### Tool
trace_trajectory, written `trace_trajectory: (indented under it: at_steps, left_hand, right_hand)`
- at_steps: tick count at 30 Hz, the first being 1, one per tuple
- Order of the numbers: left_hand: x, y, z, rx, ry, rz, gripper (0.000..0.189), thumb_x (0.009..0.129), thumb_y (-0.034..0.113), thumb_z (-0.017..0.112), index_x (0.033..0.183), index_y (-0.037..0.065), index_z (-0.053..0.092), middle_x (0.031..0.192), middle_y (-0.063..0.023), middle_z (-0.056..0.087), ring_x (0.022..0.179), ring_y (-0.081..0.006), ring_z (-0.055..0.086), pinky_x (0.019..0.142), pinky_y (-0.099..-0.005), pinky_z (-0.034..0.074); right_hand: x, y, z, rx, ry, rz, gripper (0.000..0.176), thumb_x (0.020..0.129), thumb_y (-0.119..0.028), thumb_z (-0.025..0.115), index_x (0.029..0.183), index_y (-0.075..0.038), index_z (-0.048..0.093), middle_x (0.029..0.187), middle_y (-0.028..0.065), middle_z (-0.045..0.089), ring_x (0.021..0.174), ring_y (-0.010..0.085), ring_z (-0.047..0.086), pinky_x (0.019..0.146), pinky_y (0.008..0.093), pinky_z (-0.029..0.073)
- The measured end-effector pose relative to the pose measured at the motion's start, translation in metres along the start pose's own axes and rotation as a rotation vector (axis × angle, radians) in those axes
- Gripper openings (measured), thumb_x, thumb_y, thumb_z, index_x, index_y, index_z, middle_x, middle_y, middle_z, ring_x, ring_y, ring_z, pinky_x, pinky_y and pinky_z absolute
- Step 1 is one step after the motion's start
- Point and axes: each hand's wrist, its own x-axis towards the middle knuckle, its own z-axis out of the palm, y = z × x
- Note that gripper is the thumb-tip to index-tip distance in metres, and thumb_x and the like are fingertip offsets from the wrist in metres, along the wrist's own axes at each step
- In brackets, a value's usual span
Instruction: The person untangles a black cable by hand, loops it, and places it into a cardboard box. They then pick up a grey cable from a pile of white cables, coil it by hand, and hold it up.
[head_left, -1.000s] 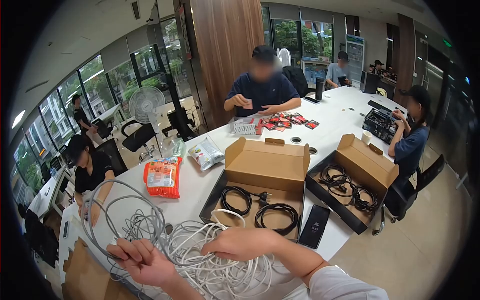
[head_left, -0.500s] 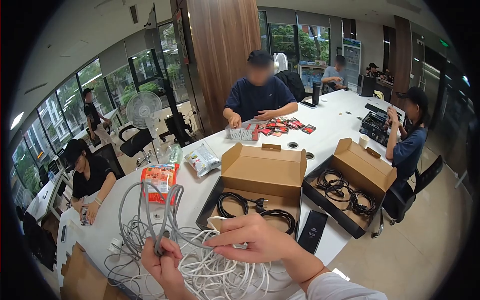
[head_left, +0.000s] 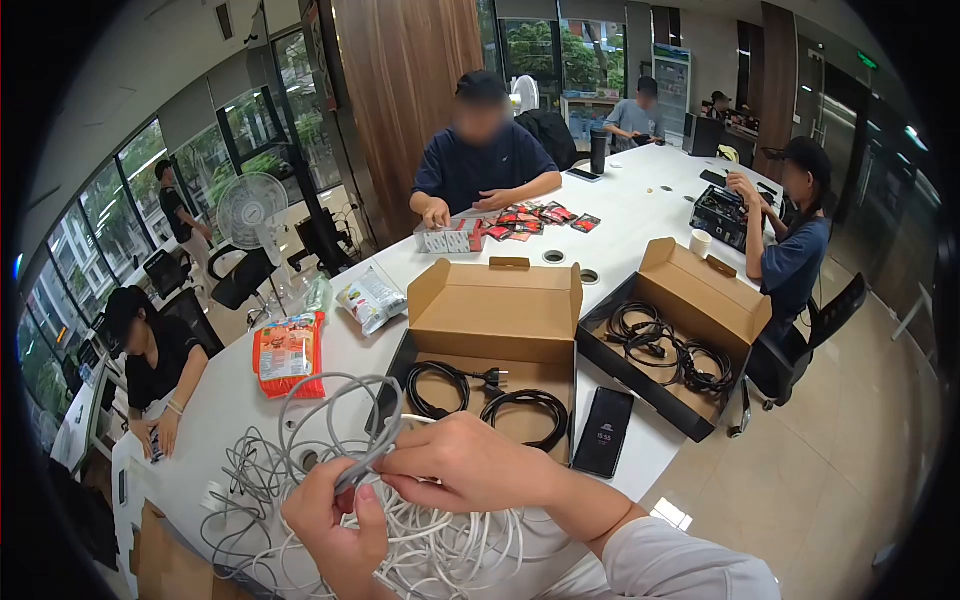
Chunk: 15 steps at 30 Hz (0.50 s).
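Observation:
A looped grey cable stands up out of my left hand, whose fingers are wrapped round the coil. My right hand pinches the same cable just beside the left thumb; its fingertips are partly hidden behind the coil. Beneath both hands lies a tangled heap of white cable, and more grey cable spreads out to the left. Beyond my right hand, an open cardboard box holds coiled black power cords.
Another open box with black cords stands to the right, near a phone. An orange snack bag and a white bag lie at the left. Across the table, a person handles a small carton beside red packets.
My right hand has moved left to meet the left hand at the grey coil. The loops have shifted right and drawn closer together. The camera view has turned slightly.

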Motion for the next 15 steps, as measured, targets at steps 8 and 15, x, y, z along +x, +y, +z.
trace_trajectory:
  at_steps: [8, 15]
  left_hand:
    - [-0.001, 0.009, 0.004, -0.049, 0.042, 0.037, 0.034, 0.085, 0.027, 0.052, 0.098, -0.004, 0.058, 0.077, -0.0046, 0.049, 0.062, -0.0086, 0.038, 0.053, -0.0230, 0.027]
    - [-0.003, 0.011, 0.001, 0.016, 0.064, 0.170, 0.034, 0.076, 0.016, 0.047, 0.101, -0.003, 0.061, 0.076, -0.0067, 0.048, 0.063, -0.0135, 0.040, 0.056, -0.0249, 0.031]
  right_hand:
    - [0.003, -0.006, 0.016, 0.164, -0.068, 0.095, 0.034, 0.076, 0.002, 0.055, 0.108, 0.006, 0.049, 0.100, 0.0210, 0.052, 0.091, 0.0387, 0.055, 0.075, 0.0415, 0.048]
    - [0.002, 0.010, 0.038, 0.031, -0.040, -0.054, 0.044, 0.075, 0.001, 0.059, 0.117, 0.000, 0.045, 0.112, 0.0152, 0.047, 0.105, 0.0321, 0.049, 0.087, 0.0383, 0.042]
